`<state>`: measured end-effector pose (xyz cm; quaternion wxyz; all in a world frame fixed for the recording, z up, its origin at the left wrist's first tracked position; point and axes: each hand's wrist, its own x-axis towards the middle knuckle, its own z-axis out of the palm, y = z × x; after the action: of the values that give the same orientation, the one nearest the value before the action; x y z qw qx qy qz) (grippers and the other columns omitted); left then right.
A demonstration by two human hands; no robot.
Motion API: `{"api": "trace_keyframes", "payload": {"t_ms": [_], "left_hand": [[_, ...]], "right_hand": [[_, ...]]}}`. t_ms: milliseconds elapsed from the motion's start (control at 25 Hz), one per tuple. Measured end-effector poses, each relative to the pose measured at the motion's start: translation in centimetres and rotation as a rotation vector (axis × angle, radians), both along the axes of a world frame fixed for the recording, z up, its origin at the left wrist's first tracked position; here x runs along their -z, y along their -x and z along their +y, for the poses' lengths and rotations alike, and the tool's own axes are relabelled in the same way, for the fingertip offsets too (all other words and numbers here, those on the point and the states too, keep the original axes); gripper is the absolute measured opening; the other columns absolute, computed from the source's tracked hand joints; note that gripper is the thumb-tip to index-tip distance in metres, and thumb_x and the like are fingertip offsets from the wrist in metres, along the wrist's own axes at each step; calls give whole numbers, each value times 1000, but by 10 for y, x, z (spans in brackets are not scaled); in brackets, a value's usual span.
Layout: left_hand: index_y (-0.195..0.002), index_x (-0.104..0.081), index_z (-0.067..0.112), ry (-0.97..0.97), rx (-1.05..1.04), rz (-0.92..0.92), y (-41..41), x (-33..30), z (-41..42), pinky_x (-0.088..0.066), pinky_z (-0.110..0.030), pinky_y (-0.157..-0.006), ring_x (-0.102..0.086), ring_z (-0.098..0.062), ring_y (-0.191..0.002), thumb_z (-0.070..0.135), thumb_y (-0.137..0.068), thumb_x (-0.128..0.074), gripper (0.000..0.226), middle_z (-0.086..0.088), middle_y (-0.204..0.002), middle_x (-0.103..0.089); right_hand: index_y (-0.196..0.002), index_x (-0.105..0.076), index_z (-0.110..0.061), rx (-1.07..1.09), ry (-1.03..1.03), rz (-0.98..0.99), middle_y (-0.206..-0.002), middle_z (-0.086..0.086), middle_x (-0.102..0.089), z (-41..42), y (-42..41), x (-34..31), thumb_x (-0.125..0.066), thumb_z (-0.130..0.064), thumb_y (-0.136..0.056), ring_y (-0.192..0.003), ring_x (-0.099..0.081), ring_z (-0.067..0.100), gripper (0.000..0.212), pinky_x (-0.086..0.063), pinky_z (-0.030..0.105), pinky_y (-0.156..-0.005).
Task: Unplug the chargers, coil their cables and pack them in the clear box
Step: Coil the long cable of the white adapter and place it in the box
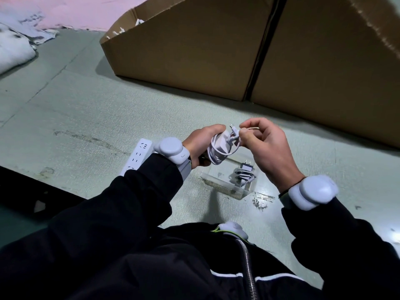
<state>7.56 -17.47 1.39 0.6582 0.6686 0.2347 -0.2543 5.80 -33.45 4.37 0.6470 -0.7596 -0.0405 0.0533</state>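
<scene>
Box (225, 187) below is what the coming move turns on: the clear box sits on the floor (86, 109) straight under our hands, a little nearer our right hand (263, 146) than our left hand (200, 144). One charger already lies inside it, prongs up, its cable wrapped round it. The second charger (223, 142) is in the air above, its long axis slanting up and away from us. Our left hand is clenched around its body and the loops of white cable (214, 154). Our right hand pinches the cable's free end by the plug tip between thumb and forefinger, other fingers curled. We judge the tail needs tucking, then a short drop down. The power strip (138, 154) lies just left of our left wrist.
</scene>
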Motion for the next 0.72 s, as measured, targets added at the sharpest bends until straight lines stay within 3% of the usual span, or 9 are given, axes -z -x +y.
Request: {"api": "trace_keyframes", "payload": {"t_ms": [120,360,600,720], "left_hand": [[-62,-56,22,-74,-39,-64,2,1,-2,-38,-26,-57,-51,-20,-53,50,-78,-58,32,2,-53,-56],[-62,-51,15,-231,31,-188,1,2,-2,-34,-27,-52,-47,-22,-44,52,-81,-55,41,-2,-49,-53],[-78,-55,16,-315,168,-199,-2,8,-1,-38,-30,-57,-51,-23,-56,64,-76,-51,49,-7,-66,-53],[-89,-62,15,-212,187,-123,-1,9,-2,-42,-30,-61,-56,-22,-61,67,-80,-49,54,-5,-71,-58]], "right_hand": [[-88,-66,-23,-6,49,-22,-72,1,-73,1,-1,5,-67,-11,-85,-72,-69,19,12,-55,45,-81],[-78,-65,-27,-14,266,-129,-97,2,-67,-6,-8,12,-70,-10,-82,-92,-64,14,19,-51,27,-82],[-84,-64,-18,-78,196,-86,-80,3,-66,-10,-12,18,-64,-9,-88,-73,-61,16,10,-54,37,-74],[-86,-61,-17,-44,127,63,-84,11,-68,-15,-15,25,-62,-9,-91,-73,-63,19,9,-57,39,-71]]}}
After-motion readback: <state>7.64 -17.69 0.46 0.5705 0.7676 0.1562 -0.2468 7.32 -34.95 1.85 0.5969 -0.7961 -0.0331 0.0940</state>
